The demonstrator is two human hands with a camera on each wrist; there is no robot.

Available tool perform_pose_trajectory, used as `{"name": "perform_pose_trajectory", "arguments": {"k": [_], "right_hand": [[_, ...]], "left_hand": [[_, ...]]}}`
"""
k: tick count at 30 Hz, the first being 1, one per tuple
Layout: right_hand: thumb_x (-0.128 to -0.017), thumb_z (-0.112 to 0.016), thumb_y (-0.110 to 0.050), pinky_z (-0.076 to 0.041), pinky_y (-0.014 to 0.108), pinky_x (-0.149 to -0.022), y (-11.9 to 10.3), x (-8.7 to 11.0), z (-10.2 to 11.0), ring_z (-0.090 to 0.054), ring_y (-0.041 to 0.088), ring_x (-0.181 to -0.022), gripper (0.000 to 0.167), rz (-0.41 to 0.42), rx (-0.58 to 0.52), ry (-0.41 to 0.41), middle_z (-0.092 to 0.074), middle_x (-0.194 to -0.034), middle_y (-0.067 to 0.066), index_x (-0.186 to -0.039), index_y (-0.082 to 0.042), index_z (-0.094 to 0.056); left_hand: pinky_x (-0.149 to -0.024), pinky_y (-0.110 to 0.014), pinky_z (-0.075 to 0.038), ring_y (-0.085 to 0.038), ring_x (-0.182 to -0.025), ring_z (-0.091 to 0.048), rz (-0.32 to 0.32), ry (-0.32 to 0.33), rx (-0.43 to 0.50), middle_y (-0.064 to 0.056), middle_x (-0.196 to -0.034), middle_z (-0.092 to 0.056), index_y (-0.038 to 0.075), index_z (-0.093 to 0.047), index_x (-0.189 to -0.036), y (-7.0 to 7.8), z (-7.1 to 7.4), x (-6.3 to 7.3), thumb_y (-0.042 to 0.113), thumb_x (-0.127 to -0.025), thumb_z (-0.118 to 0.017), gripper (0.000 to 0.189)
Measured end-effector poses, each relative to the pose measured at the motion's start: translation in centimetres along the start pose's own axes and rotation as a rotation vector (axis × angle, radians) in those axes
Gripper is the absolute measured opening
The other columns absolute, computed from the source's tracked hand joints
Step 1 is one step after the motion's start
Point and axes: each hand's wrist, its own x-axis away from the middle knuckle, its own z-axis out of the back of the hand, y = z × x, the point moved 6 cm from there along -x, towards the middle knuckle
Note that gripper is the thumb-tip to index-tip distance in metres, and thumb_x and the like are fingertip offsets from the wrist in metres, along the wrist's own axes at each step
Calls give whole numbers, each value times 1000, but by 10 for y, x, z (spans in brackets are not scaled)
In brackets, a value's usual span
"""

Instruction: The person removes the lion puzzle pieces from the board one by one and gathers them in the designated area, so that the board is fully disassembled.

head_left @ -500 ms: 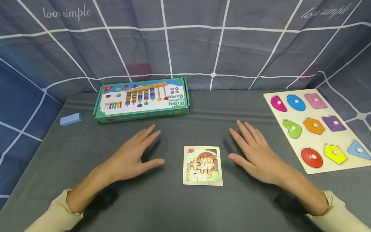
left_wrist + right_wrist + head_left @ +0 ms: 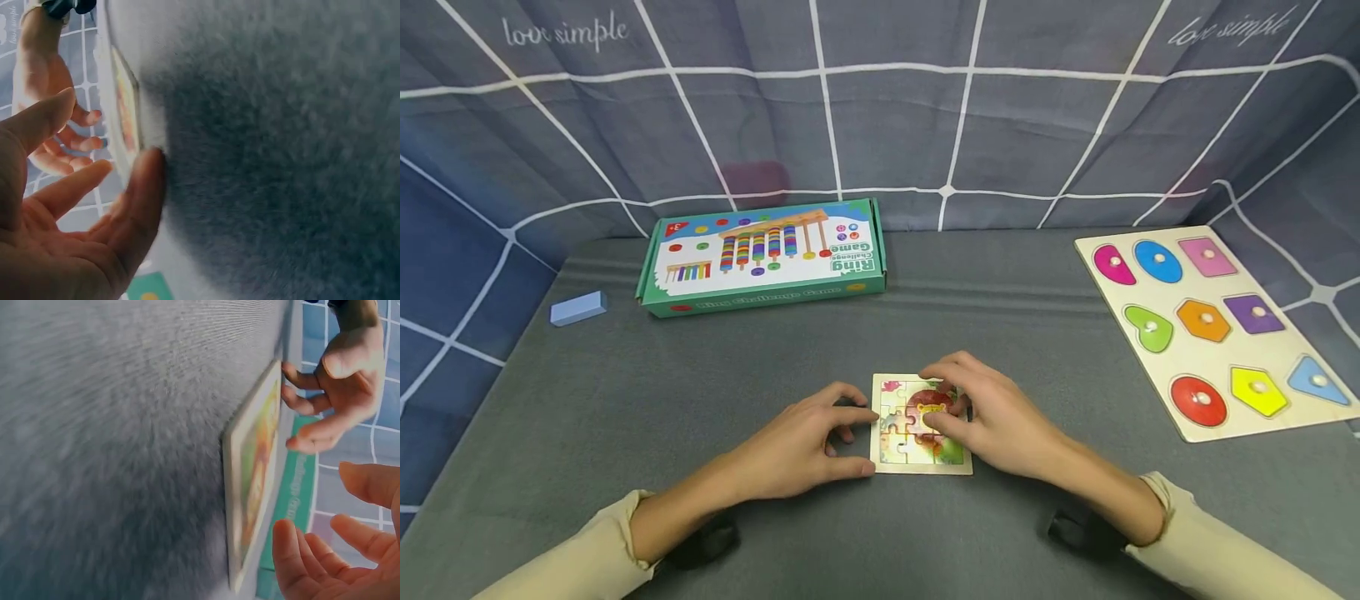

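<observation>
A small square jigsaw puzzle (image 2: 904, 442) in a pale wooden frame, with a cartoon animal picture, lies flat on the grey cloth. My left hand (image 2: 797, 450) is at its left side, fingers relaxed and bent, with thumb and fingertips right at the frame's edge. Over the upper right part of the puzzle hovers my right hand (image 2: 1003, 417), its thumb and fingers spread apart and loosely bent. The right wrist view shows nothing between those fingers (image 2: 289, 550), which overlap the space above the board (image 2: 234, 487). My right hand covers the puzzle's upper right corner in the head view.
A green Ring Challenge Game box (image 2: 763, 258) lies behind to the left, with a light blue block (image 2: 577, 308) beside it. At the right is a wooden board (image 2: 1176, 379) of coloured knobbed shapes. A grey checked curtain (image 2: 895, 125) hangs behind.
Both hands have come inward from either side to the puzzle, the left to its left edge and the right over its right part. The fingers are more bent now.
</observation>
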Motion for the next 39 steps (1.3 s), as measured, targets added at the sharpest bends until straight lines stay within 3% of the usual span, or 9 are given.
{"name": "perform_pose_trajectory", "arguments": {"k": [3,9,17,27,31,34,39], "right_hand": [[-88,-76,-14,-50,29,-70,3,-8,-10,-59,12,-83,38,-12,-37,-58,-62,-112,2,-123,-5,-64],[-89,-74,-16,-47,30,-74,6,-21,-23,-57,12,-85,36,-13,-29,-146,-62,-106,1,-122,-5,-64],[-88,-74,-12,-48,29,-71,10,-34,-30,-58,11,-82,48,-84,-122,-235,-62,-110,3,-131,-2,-57],[-84,-76,-10,-46,30,-71,9,-34,-34,-57,13,-82,40,-69,-115,-200,-62,-104,0,-122,-6,-64],[-83,-76,-8,-46,30,-73,9,-33,-35,-56,15,-83,44,-83,-120,-194,-61,-103,2,-125,-6,-63],[-83,-76,-9,-44,32,-73,10,-33,-35,-54,15,-83,50,-108,-91,-202,-59,-102,3,-130,-4,-60],[-85,-76,-13,-40,32,-70,11,-34,-36,-49,15,-81,45,-147,-16,-220,-56,-100,2,-126,1,-64]], "left_hand": [[-70,-26,-47,-6,-86,-57,-18,21,9,-6,-129,-50,6,-67,-124,-4,-4,-7,28,-84,-80,47],[-69,-27,-45,-5,-83,-54,-26,35,-78,-12,-140,-45,5,-66,-125,-5,-11,-12,23,-81,-83,51],[-71,-28,-44,-5,-82,-53,-23,-17,-117,-18,-155,-34,6,-59,-136,-4,-14,-12,23,-82,-83,61],[-69,-27,-44,-6,-81,-53,-7,-14,-99,-18,-154,-35,6,-60,-135,-4,-12,-11,21,-80,-84,61],[-69,-27,-44,-6,-80,-52,-4,-14,-100,-17,-154,-35,7,-60,-134,-4,-12,-11,21,-81,-84,61],[-70,-27,-44,-6,-81,-52,-11,-15,-103,-17,-154,-35,7,-60,-135,-4,-12,-11,21,-81,-84,61],[-71,-27,-44,-6,-81,-53,-17,-14,-107,-17,-155,-34,7,-60,-135,-4,-12,-11,22,-81,-83,61]]}}
